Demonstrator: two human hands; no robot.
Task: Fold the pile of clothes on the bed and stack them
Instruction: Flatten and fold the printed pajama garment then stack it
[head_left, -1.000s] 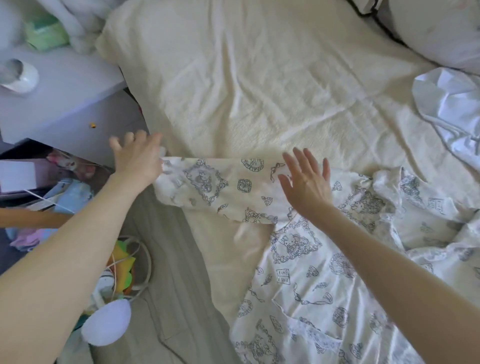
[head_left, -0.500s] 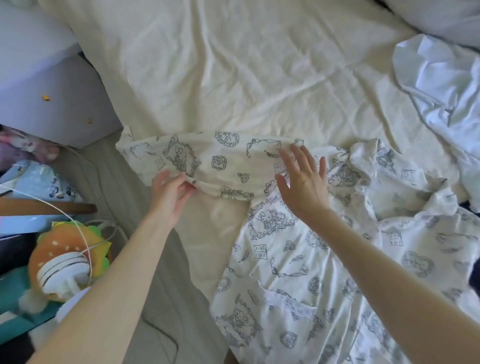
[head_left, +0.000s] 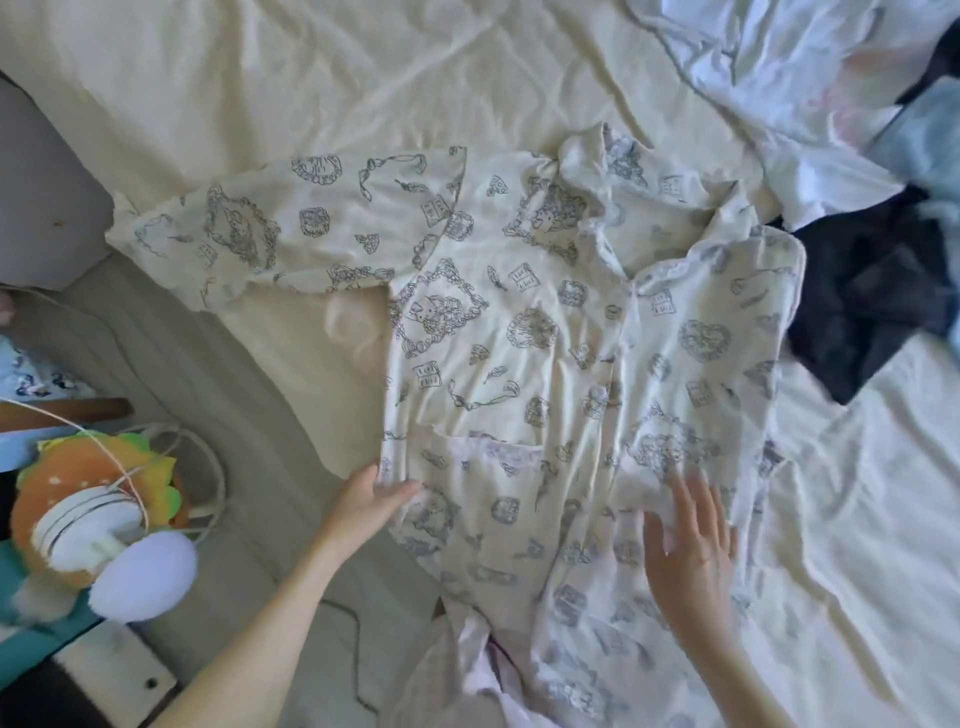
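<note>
Cotton pyjama shirt (head_left: 524, 332) spread flat, hands (head_left: 691, 551) touching it

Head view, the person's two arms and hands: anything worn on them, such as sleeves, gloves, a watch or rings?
Both forearms are bare as far as the frame shows: no sleeves, gloves, watch or bracelet. The left hand shows no jewellery. The right hand is motion-blurred; a faint thin line crosses one finger, possibly a slim ring, but I cannot tell.

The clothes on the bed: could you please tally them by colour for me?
Cream printed pyjama top: 1
White garment: 1
Dark garment: 1
Light blue garment: 1, blurred
Total: 4
</note>
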